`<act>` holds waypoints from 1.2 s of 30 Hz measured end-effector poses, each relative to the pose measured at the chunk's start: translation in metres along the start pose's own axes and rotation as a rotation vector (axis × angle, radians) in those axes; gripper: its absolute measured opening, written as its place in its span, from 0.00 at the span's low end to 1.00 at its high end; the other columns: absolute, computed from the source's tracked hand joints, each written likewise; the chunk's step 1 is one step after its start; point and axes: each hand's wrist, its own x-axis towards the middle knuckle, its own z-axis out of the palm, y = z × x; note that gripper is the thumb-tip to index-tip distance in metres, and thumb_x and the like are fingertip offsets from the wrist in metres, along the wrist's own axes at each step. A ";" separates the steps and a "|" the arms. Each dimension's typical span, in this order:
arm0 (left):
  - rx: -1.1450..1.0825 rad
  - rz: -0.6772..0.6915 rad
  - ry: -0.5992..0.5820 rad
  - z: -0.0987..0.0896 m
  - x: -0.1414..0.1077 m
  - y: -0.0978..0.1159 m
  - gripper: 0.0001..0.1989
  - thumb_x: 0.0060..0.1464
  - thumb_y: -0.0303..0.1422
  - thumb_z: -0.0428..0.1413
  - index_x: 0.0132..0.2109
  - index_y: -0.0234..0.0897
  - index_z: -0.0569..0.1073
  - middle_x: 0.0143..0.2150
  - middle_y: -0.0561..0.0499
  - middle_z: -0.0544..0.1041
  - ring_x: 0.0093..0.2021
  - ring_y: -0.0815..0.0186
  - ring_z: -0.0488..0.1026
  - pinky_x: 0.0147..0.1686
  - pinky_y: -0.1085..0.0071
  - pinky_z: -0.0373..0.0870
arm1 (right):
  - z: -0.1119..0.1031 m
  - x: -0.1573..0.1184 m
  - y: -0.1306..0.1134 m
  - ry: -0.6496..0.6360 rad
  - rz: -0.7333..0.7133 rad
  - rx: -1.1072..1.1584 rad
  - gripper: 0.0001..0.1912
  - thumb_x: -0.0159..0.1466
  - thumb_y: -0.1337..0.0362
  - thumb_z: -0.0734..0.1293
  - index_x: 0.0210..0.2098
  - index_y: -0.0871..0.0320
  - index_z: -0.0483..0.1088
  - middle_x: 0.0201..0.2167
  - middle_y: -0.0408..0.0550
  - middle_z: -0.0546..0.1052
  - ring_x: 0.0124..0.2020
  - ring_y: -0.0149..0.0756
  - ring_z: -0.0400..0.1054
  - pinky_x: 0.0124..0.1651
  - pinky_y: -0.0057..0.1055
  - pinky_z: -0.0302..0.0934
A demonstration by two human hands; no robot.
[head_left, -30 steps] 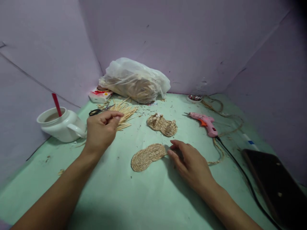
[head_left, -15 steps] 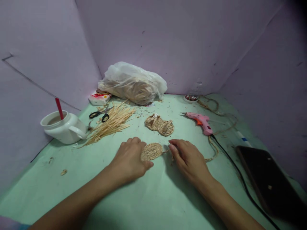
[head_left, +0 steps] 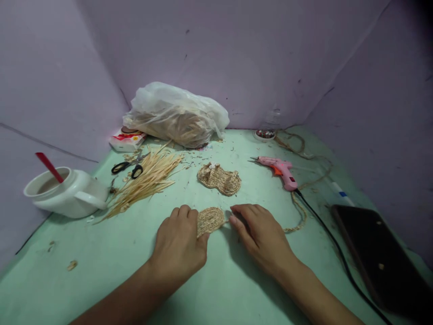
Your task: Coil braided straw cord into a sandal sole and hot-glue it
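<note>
My left hand (head_left: 181,239) grips the left end of a coiled, braided straw piece (head_left: 211,220) on the green table, its thumb at the near edge. A short cord runs from the piece's right end to my right hand (head_left: 259,232), whose thumb and fingers are closed around it. More of the braided cord (head_left: 300,216) comes out past my right hand and curls back near the glue gun. Just beyond my hands lies a small woven straw slipper shape (head_left: 219,179) with a white decoration at its left end.
Straw strips (head_left: 145,178) and black-handled scissors (head_left: 127,167) lie left. A white pot (head_left: 67,194) holds a red stick. Behind are a plastic bag (head_left: 179,117) and a dish of beads (head_left: 264,134). A pink glue gun (head_left: 279,170) and a dark phone (head_left: 379,257) are right.
The camera view has shifted a little. My left thumb has moved up against the coiled piece's near edge. My right hand has come slightly closer to the piece.
</note>
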 end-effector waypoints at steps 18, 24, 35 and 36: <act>-0.019 0.104 0.020 0.004 0.008 -0.008 0.15 0.53 0.40 0.52 0.44 0.37 0.72 0.42 0.44 0.70 0.44 0.54 0.66 0.42 0.58 0.63 | 0.009 0.003 0.013 0.015 -0.119 0.027 0.03 0.59 0.66 0.68 0.31 0.56 0.75 0.28 0.46 0.76 0.32 0.38 0.66 0.39 0.37 0.56; -0.017 0.151 -0.013 0.000 0.010 -0.012 0.17 0.53 0.40 0.52 0.46 0.36 0.72 0.43 0.43 0.70 0.44 0.53 0.66 0.44 0.57 0.62 | 0.006 0.001 0.008 -0.017 -0.095 0.003 0.04 0.58 0.69 0.66 0.30 0.55 0.74 0.27 0.44 0.76 0.31 0.37 0.67 0.38 0.36 0.56; -0.577 -0.018 -0.088 -0.001 0.010 -0.013 0.10 0.45 0.32 0.55 0.37 0.37 0.69 0.34 0.51 0.72 0.35 0.62 0.69 0.33 0.69 0.62 | 0.004 0.002 0.005 -0.051 0.003 0.166 0.04 0.58 0.70 0.64 0.29 0.56 0.70 0.25 0.43 0.75 0.28 0.33 0.65 0.33 0.30 0.56; -0.679 -0.026 -0.113 -0.001 0.011 -0.013 0.08 0.44 0.33 0.55 0.34 0.37 0.68 0.30 0.53 0.71 0.31 0.64 0.68 0.29 0.71 0.61 | 0.004 0.002 0.005 -0.046 0.013 0.208 0.04 0.58 0.69 0.64 0.29 0.56 0.70 0.25 0.42 0.74 0.28 0.33 0.65 0.33 0.30 0.56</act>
